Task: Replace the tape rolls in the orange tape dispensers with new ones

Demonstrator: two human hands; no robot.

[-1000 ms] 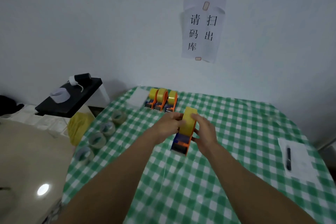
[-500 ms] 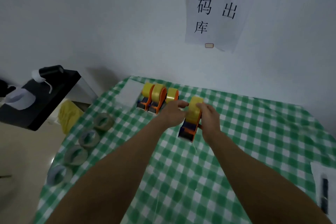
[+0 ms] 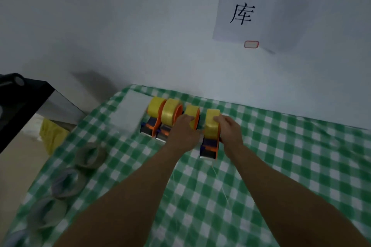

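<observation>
Orange-framed dispenser (image 3: 209,147) carrying a thick yellow tape roll (image 3: 210,126) stands on the green-checked desk (image 3: 281,156), just right of 3 like dispensers (image 3: 170,114). Right grip (image 3: 228,130) clamps the roll's right side; left grip (image 3: 184,129) lies at its left, hold unclear.

Dim, soft light; blurred, edges fisheye-warped.

Orange tape dispensers: four (image 3: 153,114) (image 3: 179,110) (image 3: 197,115) (image 3: 209,146), each loaded with one yellow roll (image 3: 169,115). Loose grey tape rolls: four (image 3: 91,154) (image 3: 66,183) (image 3: 47,213) (image 3: 17,236), the nearest one blurred. White sheet (image 3: 128,112): one. Hands: two, left hand (image 3: 184,132) and right hand (image 3: 228,130).
</observation>
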